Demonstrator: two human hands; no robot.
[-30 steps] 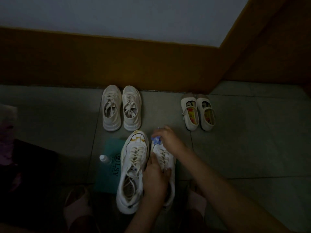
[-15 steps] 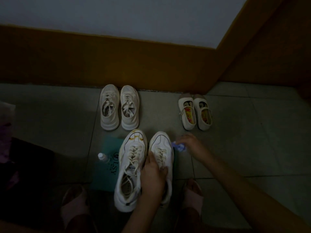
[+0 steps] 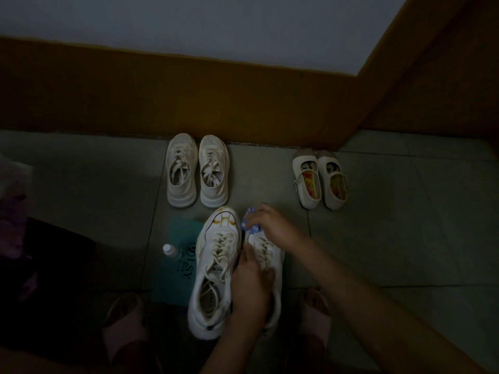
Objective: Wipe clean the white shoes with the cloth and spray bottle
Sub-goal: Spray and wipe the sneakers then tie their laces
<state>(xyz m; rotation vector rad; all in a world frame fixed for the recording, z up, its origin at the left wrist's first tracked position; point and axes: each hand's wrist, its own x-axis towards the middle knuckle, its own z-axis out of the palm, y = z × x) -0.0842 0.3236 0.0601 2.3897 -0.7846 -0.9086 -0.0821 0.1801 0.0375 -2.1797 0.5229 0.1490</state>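
Note:
Two white laced sneakers stand side by side on the floor in front of me. The left sneaker (image 3: pixel 216 268) has yellow marks on its toe. My left hand (image 3: pixel 249 287) grips the right sneaker (image 3: pixel 266 255) at its tongue and collar. My right hand (image 3: pixel 272 225) pinches a small blue and white cloth (image 3: pixel 249 221) and presses it on that sneaker's toe. A small clear spray bottle (image 3: pixel 169 250) with a white cap stands left of the pair.
A teal bag (image 3: pixel 178 265) lies under the left sneaker. A beige sneaker pair (image 3: pixel 197 171) and small white strap shoes (image 3: pixel 320 180) stand by the brown baseboard (image 3: pixel 162 103). My slippered feet (image 3: pixel 122 325) flank the work. Dark items lie at the left.
My right hand swung with the cloth from the right side of the right sneaker back onto its toe. The left hand kept its hold on the shoe.

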